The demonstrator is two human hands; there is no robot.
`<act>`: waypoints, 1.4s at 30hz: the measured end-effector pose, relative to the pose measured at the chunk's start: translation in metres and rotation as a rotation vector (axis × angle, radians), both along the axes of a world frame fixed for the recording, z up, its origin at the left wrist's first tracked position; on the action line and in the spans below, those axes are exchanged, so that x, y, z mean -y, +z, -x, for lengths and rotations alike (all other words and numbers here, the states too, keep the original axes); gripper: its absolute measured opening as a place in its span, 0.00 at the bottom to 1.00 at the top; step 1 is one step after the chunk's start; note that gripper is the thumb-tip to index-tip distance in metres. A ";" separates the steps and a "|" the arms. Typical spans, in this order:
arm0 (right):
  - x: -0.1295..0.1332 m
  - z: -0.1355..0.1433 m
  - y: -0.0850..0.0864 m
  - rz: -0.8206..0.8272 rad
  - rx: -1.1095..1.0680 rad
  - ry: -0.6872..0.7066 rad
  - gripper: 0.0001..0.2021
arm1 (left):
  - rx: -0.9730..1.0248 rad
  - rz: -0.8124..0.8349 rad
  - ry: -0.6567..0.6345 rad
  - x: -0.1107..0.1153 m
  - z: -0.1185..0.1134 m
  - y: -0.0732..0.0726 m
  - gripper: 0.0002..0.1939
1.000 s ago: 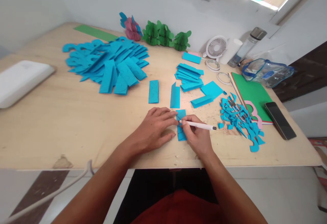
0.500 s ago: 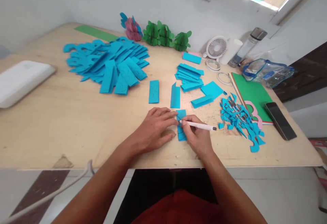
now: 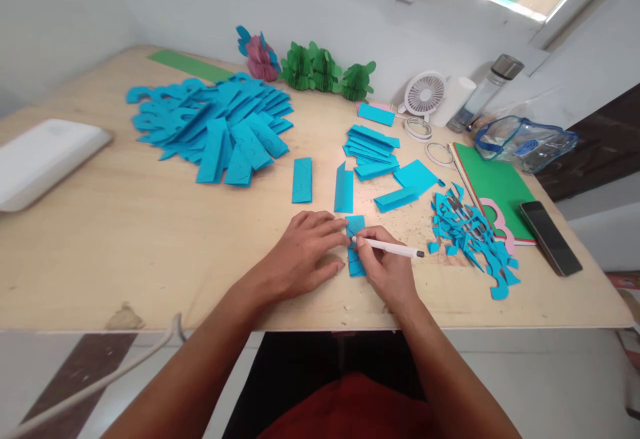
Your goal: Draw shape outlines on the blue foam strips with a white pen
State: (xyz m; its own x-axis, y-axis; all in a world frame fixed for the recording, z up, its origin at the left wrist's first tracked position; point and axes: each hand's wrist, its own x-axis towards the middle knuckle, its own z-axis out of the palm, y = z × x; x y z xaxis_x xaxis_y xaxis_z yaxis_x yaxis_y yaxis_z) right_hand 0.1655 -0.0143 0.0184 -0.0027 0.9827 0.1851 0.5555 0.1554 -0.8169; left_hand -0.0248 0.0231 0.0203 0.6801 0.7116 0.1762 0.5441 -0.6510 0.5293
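A small blue paper piece (image 3: 357,267) with dark drawn lines lies near the table's front edge, partly covered by my fingers. My right hand (image 3: 389,267) grips a white pen (image 3: 395,248), its tip on the paper and its dark end pointing right. Flat on the table, my left hand (image 3: 310,252) has its fingers spread, the fingertips at the paper's left edge. Just beyond the hands are a folded blue paper (image 3: 344,189) standing partly open and a flat blue strip (image 3: 302,181).
Left lies a large pile of blue cut papers (image 3: 215,119); right, blue scraps (image 3: 470,229), a phone (image 3: 551,237) and a green paper stack (image 3: 500,185). Along the wall stand green paper ornaments (image 3: 320,69), a small fan (image 3: 424,94) and a bottle (image 3: 485,92). A white device (image 3: 50,159) sits far left.
Both hands, the pen and the paper hold almost the same place. The whole view has shifted very slightly.
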 end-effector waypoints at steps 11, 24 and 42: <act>0.000 0.000 0.001 -0.010 0.015 0.008 0.07 | 0.008 -0.009 -0.003 0.000 -0.001 -0.002 0.18; 0.000 0.000 0.001 -0.003 0.017 0.007 0.07 | 0.013 -0.016 -0.004 -0.001 -0.001 -0.004 0.18; 0.001 0.000 0.001 -0.005 0.032 0.012 0.07 | 0.012 -0.004 -0.004 -0.001 0.000 -0.004 0.18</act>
